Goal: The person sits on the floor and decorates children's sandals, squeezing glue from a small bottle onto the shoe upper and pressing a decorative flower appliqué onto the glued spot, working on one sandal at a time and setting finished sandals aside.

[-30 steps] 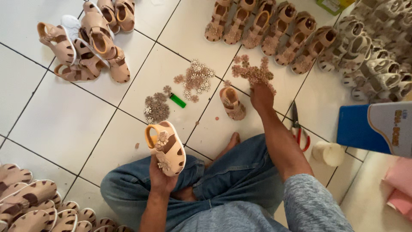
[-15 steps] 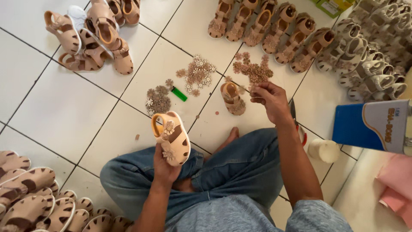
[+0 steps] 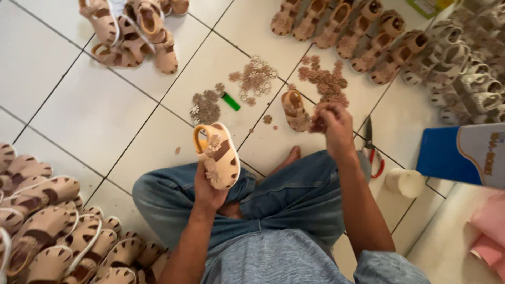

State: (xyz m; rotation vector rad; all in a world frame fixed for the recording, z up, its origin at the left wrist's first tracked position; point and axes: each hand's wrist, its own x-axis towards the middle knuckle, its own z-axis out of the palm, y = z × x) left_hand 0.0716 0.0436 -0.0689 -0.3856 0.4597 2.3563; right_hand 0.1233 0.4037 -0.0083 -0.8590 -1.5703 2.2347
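Drawing back from the flower pile (image 3: 325, 80), right hand (image 3: 331, 118) pinches a piece.

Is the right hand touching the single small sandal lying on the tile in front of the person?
Cannot tell. In the head view the right hand overlaps the edge of the lone sandal from above, pinching small brown pieces; the overhead angle hides any gap.

On the tiled floor (image 3: 94, 110), a lone sandal (image 3: 294, 109) lies just left of the right hand (image 3: 331, 121), with flower piles (image 3: 326, 79) behind it, a lighter (image 3: 230, 101) further left, scissors (image 3: 371, 150) to the right, and the left hand (image 3: 208, 192) holding a sandal (image 3: 218, 155) above the lap.
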